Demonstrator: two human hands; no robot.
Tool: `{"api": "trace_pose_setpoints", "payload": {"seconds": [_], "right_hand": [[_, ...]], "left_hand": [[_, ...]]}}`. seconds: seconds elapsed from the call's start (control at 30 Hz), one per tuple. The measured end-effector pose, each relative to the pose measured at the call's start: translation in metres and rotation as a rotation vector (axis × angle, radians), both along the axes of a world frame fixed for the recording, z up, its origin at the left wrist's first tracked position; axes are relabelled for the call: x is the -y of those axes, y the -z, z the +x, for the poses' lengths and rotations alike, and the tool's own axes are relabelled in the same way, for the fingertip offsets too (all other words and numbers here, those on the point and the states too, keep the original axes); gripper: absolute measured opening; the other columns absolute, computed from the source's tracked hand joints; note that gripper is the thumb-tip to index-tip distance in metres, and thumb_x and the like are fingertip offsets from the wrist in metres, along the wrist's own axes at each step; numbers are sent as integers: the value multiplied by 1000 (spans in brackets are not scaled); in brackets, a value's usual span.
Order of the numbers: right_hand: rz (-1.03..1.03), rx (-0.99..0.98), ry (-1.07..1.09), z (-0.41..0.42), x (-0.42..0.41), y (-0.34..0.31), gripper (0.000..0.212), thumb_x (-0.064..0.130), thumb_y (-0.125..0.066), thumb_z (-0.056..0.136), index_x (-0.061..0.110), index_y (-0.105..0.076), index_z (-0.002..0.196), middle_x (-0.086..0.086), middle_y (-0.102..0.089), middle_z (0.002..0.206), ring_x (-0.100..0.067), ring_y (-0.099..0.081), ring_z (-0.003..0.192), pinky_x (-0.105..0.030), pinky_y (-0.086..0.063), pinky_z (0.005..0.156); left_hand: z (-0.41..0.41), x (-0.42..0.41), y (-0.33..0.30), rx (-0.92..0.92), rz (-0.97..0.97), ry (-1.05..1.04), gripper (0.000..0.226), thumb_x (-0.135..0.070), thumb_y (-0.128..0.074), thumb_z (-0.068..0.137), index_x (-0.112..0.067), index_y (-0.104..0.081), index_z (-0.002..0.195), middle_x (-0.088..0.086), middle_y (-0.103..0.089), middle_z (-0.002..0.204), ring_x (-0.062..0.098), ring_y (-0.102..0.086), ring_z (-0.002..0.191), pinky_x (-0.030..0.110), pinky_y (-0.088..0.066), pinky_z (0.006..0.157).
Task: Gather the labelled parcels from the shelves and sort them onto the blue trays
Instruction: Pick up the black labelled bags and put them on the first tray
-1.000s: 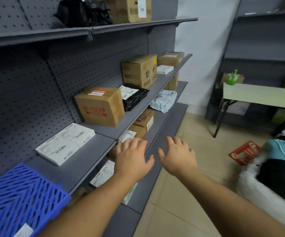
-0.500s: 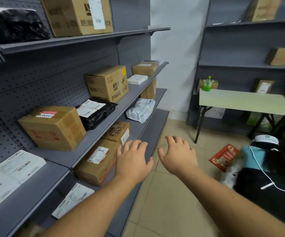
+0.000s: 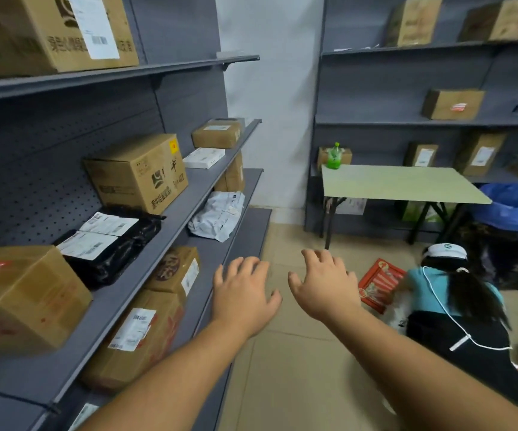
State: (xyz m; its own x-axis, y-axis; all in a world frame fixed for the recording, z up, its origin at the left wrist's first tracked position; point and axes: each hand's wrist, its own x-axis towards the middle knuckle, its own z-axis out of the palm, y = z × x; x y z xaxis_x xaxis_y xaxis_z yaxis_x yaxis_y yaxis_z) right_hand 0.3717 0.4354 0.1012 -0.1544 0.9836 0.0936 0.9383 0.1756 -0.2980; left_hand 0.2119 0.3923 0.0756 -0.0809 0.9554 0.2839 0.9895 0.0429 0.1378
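Observation:
My left hand and my right hand are stretched out side by side over the aisle, palms down, fingers apart, both empty. On the grey shelf to the left stand a brown box with a red label, a black bag with two white labels and a large printed carton. Further along lie a flat white parcel and a small brown box. On the shelf below sit labelled cartons and a grey-white bag. No blue tray is in view.
A person in a teal top crouches on the floor at right beside a red box. A folding table with a green bottle stands at the back. Behind it run more shelves with boxes; a blue bag is far right.
The view has swung right and forward along the shelf; the blue tray and the flat white parcels at lower left have left the frame. Both hands stay open and empty.

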Motion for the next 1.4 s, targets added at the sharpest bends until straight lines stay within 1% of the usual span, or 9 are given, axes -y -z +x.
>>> {"api": "trace_pose_setpoints", "payload": {"seconds": [0.27, 0.4, 0.53, 0.73, 0.93, 1.03, 1.13, 1.3, 1.4], "right_hand": [[9, -9, 85, -2, -52, -10, 56, 55, -40, 95, 26, -41, 143, -4, -45, 146, -28, -42, 133, -50, -38, 104], [-5, -14, 103, 10, -77, -3, 55, 54, -39, 95, 27, -40, 143, -3, -47, 144, -27, -43, 131, -50, -40, 103], [-10, -14, 104, 29, -120, 1, 54, 55, -41, 93, 28, -41, 140, -3, -48, 142, -27, -44, 129, -49, -41, 102], [31, 21, 76, 51, -190, -7, 57, 54, -41, 94, 27, -38, 144, -3, -42, 148, -28, -40, 133, -49, -38, 102], [31, 46, -25, 57, -256, -9, 56, 54, -41, 94, 28, -38, 143, -3, -41, 148, -28, -38, 134, -49, -38, 103], [18, 58, -79, 47, -280, -6, 58, 55, -41, 94, 27, -37, 145, -3, -40, 150, -28, -38, 135, -49, -38, 105], [15, 41, -133, 26, -296, 0, 57, 55, -42, 94, 28, -38, 144, -2, -43, 148, -28, -40, 134, -49, -39, 105], [1, 26, -226, -27, -325, 4, 63, 58, -41, 94, 28, -34, 149, -1, -41, 149, -27, -38, 136, -50, -38, 105], [10, 37, -279, -66, -341, 2, 64, 58, -41, 94, 27, -33, 149, -1, -41, 150, -28, -38, 136, -50, -37, 104]], "left_hand": [[-15, -72, -7, -18, -9, 84, 57, -58, -46, 91, -33, -47, 142, -10, -45, 147, 19, -35, 141, 50, -25, 118], [-4, -103, 0, -28, -26, 112, 57, -59, -46, 91, -34, -47, 142, -11, -45, 147, 18, -35, 141, 50, -24, 119], [15, -142, 6, -44, -35, 123, 57, -59, -44, 91, -34, -46, 142, -11, -45, 147, 17, -34, 141, 49, -24, 119], [36, -202, 4, -16, -21, 59, 56, -60, -46, 89, -36, -48, 140, -12, -47, 145, 16, -37, 140, 48, -25, 117], [43, -250, -1, 34, -23, -41, 56, -57, -46, 90, -36, -46, 142, -13, -46, 146, 14, -37, 139, 43, -29, 115], [31, -265, -2, 30, -24, -102, 55, -56, -46, 91, -36, -46, 142, -13, -46, 145, 15, -39, 138, 43, -30, 114], [12, -276, 2, 32, -42, -152, 55, -56, -45, 93, -36, -44, 144, -14, -44, 147, 13, -36, 139, 40, -29, 114], [-29, -294, 5, 40, -32, -234, 54, -55, -46, 92, -36, -46, 143, -15, -47, 144, 13, -40, 135, 39, -31, 112], [-64, -303, 6, 40, -28, -283, 53, -55, -47, 92, -36, -46, 141, -15, -47, 144, 13, -40, 135, 40, -31, 112]]}}
